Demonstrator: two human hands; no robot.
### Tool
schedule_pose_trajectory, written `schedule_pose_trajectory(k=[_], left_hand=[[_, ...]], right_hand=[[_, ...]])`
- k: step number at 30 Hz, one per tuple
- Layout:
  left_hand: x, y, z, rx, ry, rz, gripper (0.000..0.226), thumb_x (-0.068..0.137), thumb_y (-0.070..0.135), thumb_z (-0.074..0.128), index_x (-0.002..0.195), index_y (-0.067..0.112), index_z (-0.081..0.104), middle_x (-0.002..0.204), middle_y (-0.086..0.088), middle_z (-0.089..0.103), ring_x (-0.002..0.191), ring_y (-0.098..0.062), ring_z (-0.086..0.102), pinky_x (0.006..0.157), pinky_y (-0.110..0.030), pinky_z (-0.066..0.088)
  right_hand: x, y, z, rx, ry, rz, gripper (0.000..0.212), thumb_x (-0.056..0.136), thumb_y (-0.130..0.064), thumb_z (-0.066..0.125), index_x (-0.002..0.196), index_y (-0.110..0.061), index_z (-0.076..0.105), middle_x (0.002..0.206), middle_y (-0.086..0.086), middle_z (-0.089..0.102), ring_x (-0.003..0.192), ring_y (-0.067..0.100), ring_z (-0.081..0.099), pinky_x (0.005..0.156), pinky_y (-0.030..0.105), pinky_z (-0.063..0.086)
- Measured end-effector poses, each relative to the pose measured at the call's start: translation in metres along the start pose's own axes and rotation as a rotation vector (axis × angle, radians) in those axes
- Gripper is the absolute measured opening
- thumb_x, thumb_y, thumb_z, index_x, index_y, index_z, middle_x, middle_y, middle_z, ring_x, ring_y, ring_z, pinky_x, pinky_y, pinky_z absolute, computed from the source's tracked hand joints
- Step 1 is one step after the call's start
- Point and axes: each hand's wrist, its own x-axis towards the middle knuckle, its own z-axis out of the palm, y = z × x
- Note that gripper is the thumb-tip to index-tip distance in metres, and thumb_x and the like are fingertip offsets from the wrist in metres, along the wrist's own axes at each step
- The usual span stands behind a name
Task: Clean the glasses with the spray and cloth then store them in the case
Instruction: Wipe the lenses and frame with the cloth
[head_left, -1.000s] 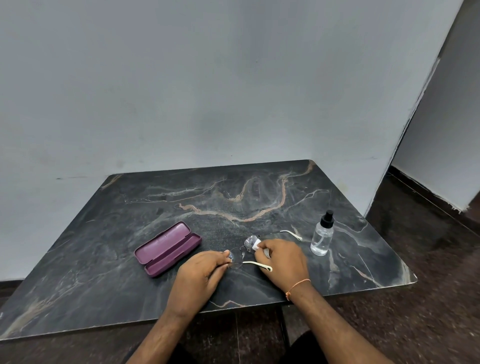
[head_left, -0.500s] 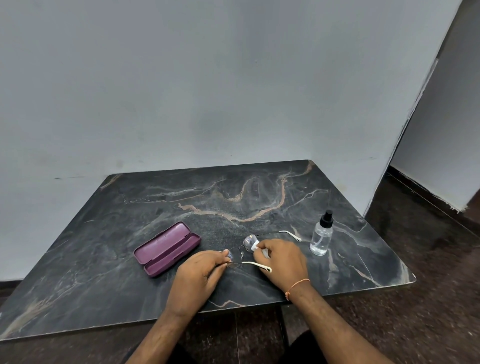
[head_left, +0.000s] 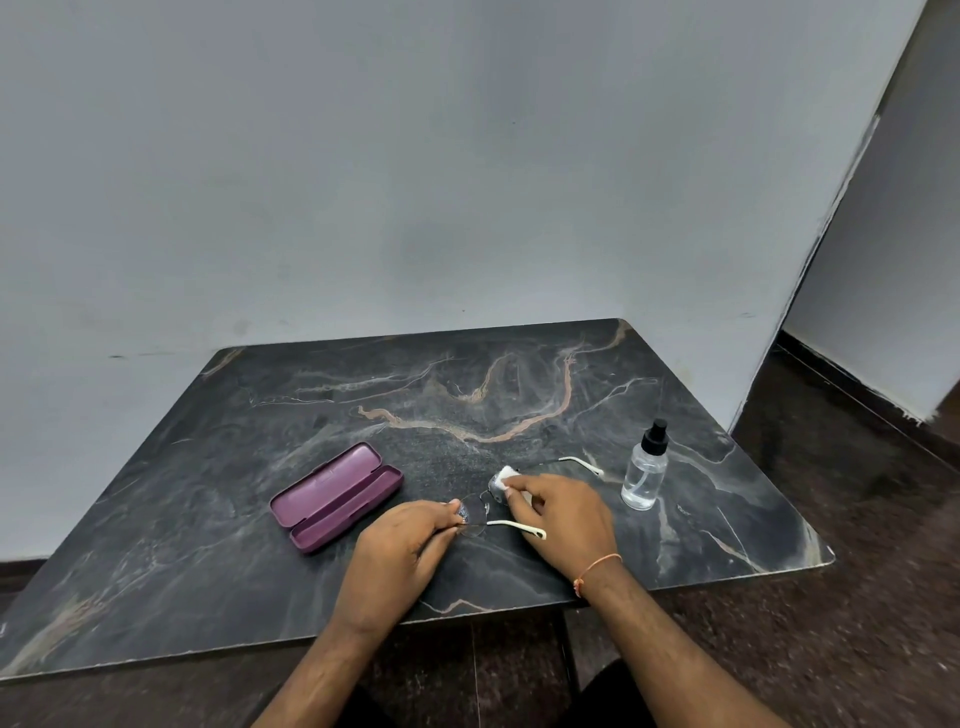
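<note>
Rimless glasses (head_left: 475, 514) with white temple tips lie open just above the dark marble table (head_left: 208, 519), near its front edge. My left hand (head_left: 400, 551) pinches the left lens at its outer edge. My right hand (head_left: 563, 514) presses a small white cloth (head_left: 506, 477) against the right lens. One temple (head_left: 519, 527) points toward me under my right hand; the other (head_left: 582, 464) reaches out to the right. The purple case (head_left: 335, 493) lies open and empty to the left. The clear spray bottle (head_left: 645, 470) with a black top stands upright to the right.
A grey wall runs behind the table, with a corner and a doorway at the right. Dark floor lies beyond the table's right and front edges. An orange thread circles my right wrist.
My right fingers with the cloth have shifted slightly over the right lens. The glasses and my left hand stay almost where they were.
</note>
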Motion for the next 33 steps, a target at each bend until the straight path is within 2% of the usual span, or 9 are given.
schedule_pose_trajectory(k=[3,8,12,17,22,24,26,28,33], left_hand=[[0.0003,-0.0002,0.0003,0.002,0.003,0.008,0.016,0.090,0.020,0.080,0.105,0.019,0.082,0.115,0.015,0.080,0.109,0.003,0.072,0.100,-0.018,0.055],[0.0001,-0.0004,0.0008,0.009,-0.012,0.032,0.015,0.090,0.019,0.080,0.105,0.019,0.082,0.115,0.015,0.080,0.109,0.001,0.072,0.099,-0.019,0.056],[-0.0001,-0.0018,0.0010,0.010,-0.013,0.031,0.014,0.090,0.019,0.080,0.104,0.019,0.082,0.115,0.015,0.080,0.110,0.002,0.072,0.099,-0.020,0.056],[0.0003,-0.0010,0.0011,0.007,-0.010,0.031,0.014,0.090,0.019,0.079,0.103,0.018,0.081,0.115,0.015,0.080,0.109,0.001,0.072,0.099,-0.020,0.056],[-0.0007,-0.0018,0.0007,0.005,-0.012,0.015,0.014,0.092,0.023,0.078,0.105,0.019,0.081,0.116,0.015,0.080,0.110,0.001,0.073,0.100,-0.020,0.056],[0.0000,-0.0007,0.0006,0.007,-0.014,0.019,0.014,0.093,0.025,0.076,0.105,0.019,0.081,0.115,0.015,0.080,0.110,0.001,0.072,0.101,-0.018,0.055],[0.0003,-0.0006,0.0008,0.008,-0.014,0.016,0.014,0.091,0.023,0.078,0.104,0.019,0.081,0.115,0.014,0.080,0.109,0.000,0.073,0.100,-0.017,0.055],[0.0005,-0.0007,0.0009,0.013,-0.012,0.006,0.015,0.091,0.022,0.078,0.105,0.018,0.082,0.115,0.014,0.080,0.108,0.000,0.073,0.100,-0.018,0.055],[0.0004,0.0002,0.0004,0.009,-0.005,-0.012,0.015,0.091,0.021,0.077,0.105,0.019,0.082,0.116,0.014,0.080,0.109,0.001,0.072,0.100,-0.018,0.055]], right_hand=[[-0.0016,0.0003,0.0006,0.064,-0.023,0.005,0.024,0.096,-0.059,0.062,0.116,-0.055,0.076,0.101,-0.021,0.079,0.095,0.002,0.071,0.075,0.026,0.053],[0.0037,0.0006,0.0036,0.059,0.026,0.065,0.027,0.099,-0.056,0.060,0.119,-0.050,0.077,0.102,-0.019,0.080,0.101,0.006,0.072,0.078,0.029,0.056],[-0.0020,0.0002,-0.0002,0.111,-0.057,0.026,0.023,0.094,-0.061,0.064,0.115,-0.060,0.074,0.067,-0.028,0.065,0.086,0.003,0.071,0.069,0.026,0.052],[0.0028,-0.0005,0.0005,0.061,0.020,0.080,0.026,0.099,-0.051,0.061,0.118,-0.045,0.078,0.089,-0.012,0.079,0.094,0.010,0.072,0.073,0.030,0.053],[-0.0020,-0.0008,-0.0032,0.104,-0.040,0.067,0.024,0.089,-0.054,0.063,0.106,-0.048,0.080,0.062,-0.027,0.063,0.072,0.003,0.060,0.058,0.020,0.036],[-0.0003,-0.0022,-0.0034,0.080,-0.020,0.089,0.024,0.092,-0.053,0.062,0.103,-0.042,0.081,0.066,-0.022,0.067,0.075,0.005,0.063,0.060,0.024,0.041],[0.0016,-0.0036,-0.0025,0.021,0.007,0.105,0.027,0.095,-0.053,0.059,0.104,-0.039,0.080,0.078,-0.012,0.075,0.083,0.013,0.070,0.065,0.030,0.050],[0.0014,-0.0030,-0.0018,-0.001,-0.007,0.094,0.028,0.095,-0.053,0.057,0.106,-0.040,0.080,0.080,-0.008,0.076,0.085,0.014,0.071,0.067,0.031,0.051],[-0.0011,-0.0014,-0.0028,0.027,-0.048,0.088,0.025,0.089,-0.054,0.062,0.097,-0.039,0.081,0.064,-0.012,0.064,0.077,0.010,0.067,0.061,0.028,0.043]])
